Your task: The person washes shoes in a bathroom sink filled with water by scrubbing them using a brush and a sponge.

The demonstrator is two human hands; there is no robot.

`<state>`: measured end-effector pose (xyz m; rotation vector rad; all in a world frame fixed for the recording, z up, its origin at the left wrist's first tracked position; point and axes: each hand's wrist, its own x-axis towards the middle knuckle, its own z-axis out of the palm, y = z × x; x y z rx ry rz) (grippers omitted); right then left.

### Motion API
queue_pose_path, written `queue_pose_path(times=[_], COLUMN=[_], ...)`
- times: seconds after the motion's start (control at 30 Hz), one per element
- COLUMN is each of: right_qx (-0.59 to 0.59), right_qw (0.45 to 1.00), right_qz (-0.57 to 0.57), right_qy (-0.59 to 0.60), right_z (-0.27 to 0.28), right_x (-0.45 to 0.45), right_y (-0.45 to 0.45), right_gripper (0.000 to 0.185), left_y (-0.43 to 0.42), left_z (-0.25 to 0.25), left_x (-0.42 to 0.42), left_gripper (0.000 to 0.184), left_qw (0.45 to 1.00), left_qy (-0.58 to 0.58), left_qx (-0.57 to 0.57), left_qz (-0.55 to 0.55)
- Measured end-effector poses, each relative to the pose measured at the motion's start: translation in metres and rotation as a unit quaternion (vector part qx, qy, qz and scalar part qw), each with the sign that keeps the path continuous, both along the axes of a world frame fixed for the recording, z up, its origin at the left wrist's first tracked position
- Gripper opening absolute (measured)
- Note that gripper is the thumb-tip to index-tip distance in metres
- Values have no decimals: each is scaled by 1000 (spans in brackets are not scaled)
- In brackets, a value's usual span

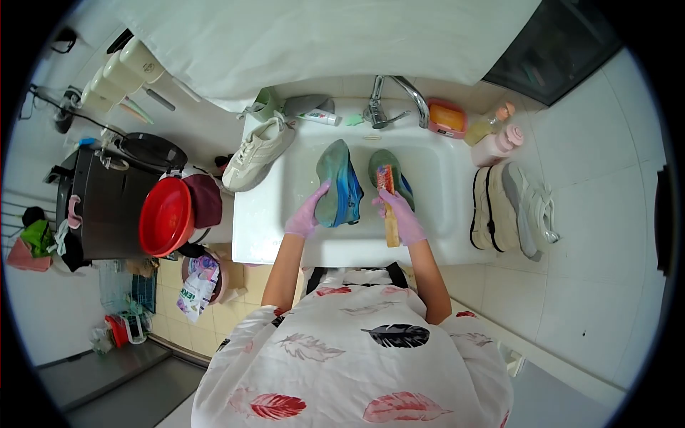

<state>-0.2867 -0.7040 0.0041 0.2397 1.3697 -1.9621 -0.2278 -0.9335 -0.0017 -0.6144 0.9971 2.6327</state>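
My left hand (pixel 305 217), in a pink glove, is closed on the edge of a blue shoe (pixel 337 182) in the white sink (pixel 250 239). Its greenish sole is turned partly up. My right hand (pixel 405 218), gloved too, grips a scrub brush (pixel 392 230) by its wooden handle. The brush's reddish bristle end lies over a second blue shoe (pixel 404 182), which rests in the basin to the right with its sole showing. Whether the bristles touch that sole I cannot tell.
A chrome faucet (pixel 378 107) stands at the sink's back, beside an orange soap bar (pixel 447 115) in its dish. One white shoe (pixel 258 155) leans on the left rim; more pale shoes (pixel 514 207) and bottles (pixel 498 146) stand right. A red basin (pixel 166 217) is at left.
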Motion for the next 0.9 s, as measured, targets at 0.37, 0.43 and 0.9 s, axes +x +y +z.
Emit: queue_pose_path(times=[0.37, 0.43, 0.9], right_qx=[15, 19, 91], right_qw=[987, 982, 975], right_qz=[149, 165, 191], right_qy=[64, 91, 71], right_z=[-6, -6, -7], right_x=[-7, -4, 66], right_y=[-32, -47, -140], right_gripper=[26, 27, 46], left_y=[-4, -14, -84], left_z=[76, 80, 22], left_x=[55, 65, 143], left_gripper=[64, 68, 65], left_qw=[853, 782, 317], left_qy=[-51, -77, -101], left_qx=[-515, -608, -940], left_qz=[76, 108, 75])
